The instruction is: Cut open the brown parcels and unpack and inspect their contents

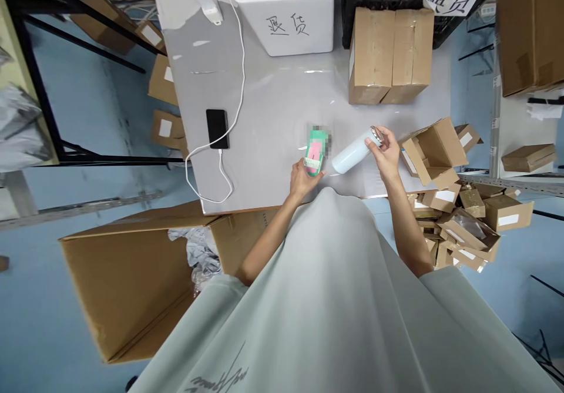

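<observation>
Two grips, both occupied, near edge of the bench.

Right hand: thumb and fingers pinched round the metallic end of a pale cylinder. Long axis runs 2 to 8 o'clock; held end at 2, free end out at 8. Whether that free end rests on the surface or hangs just above it, cannot tell.

Left hand: fingers along one side, thumb at the opposite near corner, closed on the near end of a green-and-pink pack. Pack's long axis close to 12–6; bulk of it toward 12 from the left grip.

Key relation, as I judge it: pack sits at 9 o'clock from the cylinder's free end, a small gap between, axes at a slant to each other. Left hand nearer that free end.

Open carton at 3 o'clock from right hand. Black phone at 10 from left.
</observation>
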### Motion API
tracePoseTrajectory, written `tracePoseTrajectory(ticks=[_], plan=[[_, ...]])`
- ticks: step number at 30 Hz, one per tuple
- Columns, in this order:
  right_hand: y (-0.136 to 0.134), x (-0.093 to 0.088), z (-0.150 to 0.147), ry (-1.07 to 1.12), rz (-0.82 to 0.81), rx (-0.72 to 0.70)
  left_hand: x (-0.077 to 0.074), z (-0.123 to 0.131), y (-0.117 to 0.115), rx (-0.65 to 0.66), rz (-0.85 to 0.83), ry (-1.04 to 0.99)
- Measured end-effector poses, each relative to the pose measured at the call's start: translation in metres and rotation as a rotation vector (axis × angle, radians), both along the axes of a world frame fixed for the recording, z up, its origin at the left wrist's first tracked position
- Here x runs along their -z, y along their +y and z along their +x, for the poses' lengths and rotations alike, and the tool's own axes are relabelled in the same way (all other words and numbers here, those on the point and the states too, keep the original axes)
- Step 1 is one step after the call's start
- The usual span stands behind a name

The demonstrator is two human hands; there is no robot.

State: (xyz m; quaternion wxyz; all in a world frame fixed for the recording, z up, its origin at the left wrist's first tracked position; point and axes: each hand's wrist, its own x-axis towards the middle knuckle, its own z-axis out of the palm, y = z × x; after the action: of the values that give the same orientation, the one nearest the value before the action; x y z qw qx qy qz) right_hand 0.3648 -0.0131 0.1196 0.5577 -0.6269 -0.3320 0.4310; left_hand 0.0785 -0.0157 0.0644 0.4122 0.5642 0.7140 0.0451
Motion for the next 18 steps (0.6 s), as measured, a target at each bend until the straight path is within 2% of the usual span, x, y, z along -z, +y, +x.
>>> tracePoseTrajectory(ticks=[5, 12, 15, 18], plan=[[-0.009, 0.007, 0.023, -0.025, 0.008, 0.033, 0.015, 0.012, 0.007, 0.095, -0.019, 0.17], [-0.011, 0.021, 0.023, -0.003, 0.01, 0.08, 0.026, 0.022, 0.02, 0.086, -0.017, 0.21], [-0.01, 0.019, 0.019, 0.015, 0.005, 0.066, 0.028, 0.032, 0.023, 0.062, -0.021, 0.207], [-0.008, 0.011, 0.018, 0.008, 0.006, 0.049, 0.027, 0.026, 0.028, 0.073, -0.014, 0.212]])
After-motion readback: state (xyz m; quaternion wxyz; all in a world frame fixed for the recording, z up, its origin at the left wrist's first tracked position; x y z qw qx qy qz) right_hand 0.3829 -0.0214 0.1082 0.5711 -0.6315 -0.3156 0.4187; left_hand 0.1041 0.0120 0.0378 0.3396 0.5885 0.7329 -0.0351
